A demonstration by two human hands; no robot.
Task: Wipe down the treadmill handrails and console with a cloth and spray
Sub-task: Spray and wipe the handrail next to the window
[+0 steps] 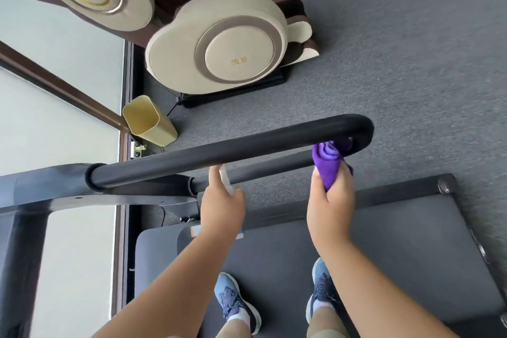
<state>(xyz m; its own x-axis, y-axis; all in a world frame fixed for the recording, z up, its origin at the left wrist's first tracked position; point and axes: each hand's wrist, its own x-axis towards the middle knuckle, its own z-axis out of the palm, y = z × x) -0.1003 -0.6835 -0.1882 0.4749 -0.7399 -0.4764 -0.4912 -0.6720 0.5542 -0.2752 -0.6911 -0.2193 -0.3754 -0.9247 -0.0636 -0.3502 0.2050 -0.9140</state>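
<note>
Handrail-wiping step: the right hand (330, 197) grips a bunched purple cloth (327, 164) pressed under the curved end of the black handrail (219, 151), while the left hand (223, 202) closes around a white spray bottle (226, 181); next, presumably, sliding the cloth along the rail.

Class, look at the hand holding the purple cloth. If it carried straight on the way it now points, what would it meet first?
The right hand points up toward the black handrail. The purple cloth it grips already seems to touch the rail's underside near the curved end, so the rail likely comes first, though depth is hard to judge.
</note>
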